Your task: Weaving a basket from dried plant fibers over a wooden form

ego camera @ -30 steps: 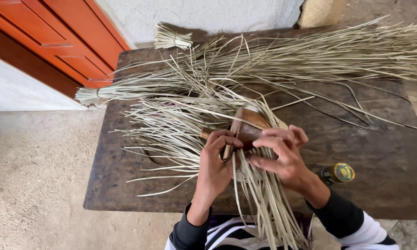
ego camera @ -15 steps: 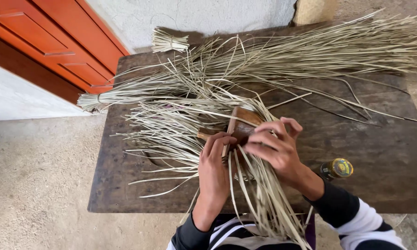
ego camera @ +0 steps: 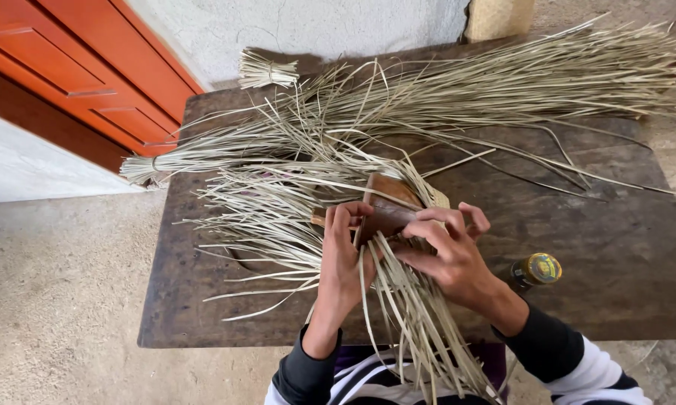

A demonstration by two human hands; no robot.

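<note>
Both hands work at the middle of the dark wooden bench [ego camera: 615, 247], toward its near edge. The left hand [ego camera: 343, 255] has its fingers [ego camera: 341, 221] curled over a brown wooden block [ego camera: 387, 206], clenched on the pale straw strips [ego camera: 409, 300] that pass across it. The right hand [ego camera: 447, 251] meets it from the other side, its fingers [ego camera: 435, 225] pinching the same strips just beside the block, thumb and forefinger closed on them. From this grip the strips fan out: one sheaf hangs over the near edge into the person's lap, another spreads flat toward the left edge of the bench.

Longer bundles of the same dry straw [ego camera: 503, 82] lie across the far half of the bench, their tips reaching past the far right corner. One tied bundle end [ego camera: 264, 71] sits at the far left corner, and another tied end [ego camera: 139, 166] sticks out beyond the left edge.

A small dark bottle with a yellow cap [ego camera: 537, 270] stands near the right wrist, close to the near edge. An orange panelled door [ego camera: 83, 67] and a white wall rise behind the bench on the left.
</note>
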